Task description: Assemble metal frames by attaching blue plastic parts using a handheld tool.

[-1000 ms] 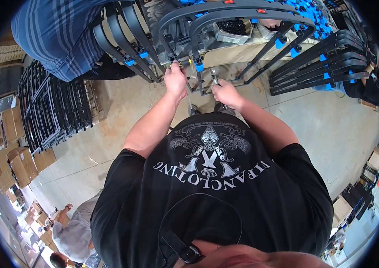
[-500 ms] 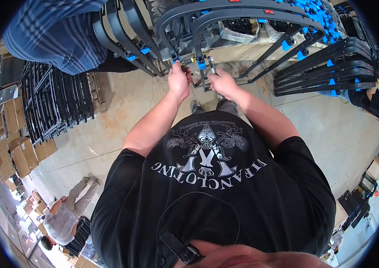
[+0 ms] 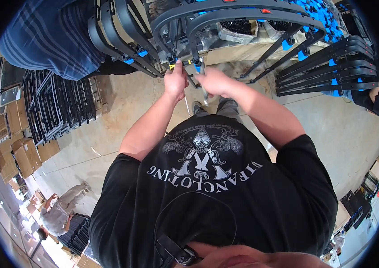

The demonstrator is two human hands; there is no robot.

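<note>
Two curved dark grey tubular frames [image 3: 243, 12] stand in front of me, with blue fittings on their legs. My left hand [image 3: 175, 83] is closed at the near leg ends, beside a blue and yellow fitting [image 3: 172, 65]. From under it a thin, pale metal rod [image 3: 187, 106] sticks out toward me; its kind is unclear. My right hand [image 3: 212, 81] grips a silver metal wrench [image 3: 205, 94], its upper end against the blue fitting [image 3: 197, 68] on the neighbouring leg. My fingers partly cover both fittings.
A bench edge [image 3: 225, 54] carries a box of small black parts [image 3: 237, 32] and a heap of blue pieces [image 3: 323, 15]. More frames are stacked at right [image 3: 328, 71] and left [image 3: 58, 102]. A person in a plaid shirt [image 3: 51, 40] stands close at left.
My right hand has moved left and turned the wrench, so its lower end shows more. My left hand has shifted slightly left and down, and the thin rod now shows below it.
</note>
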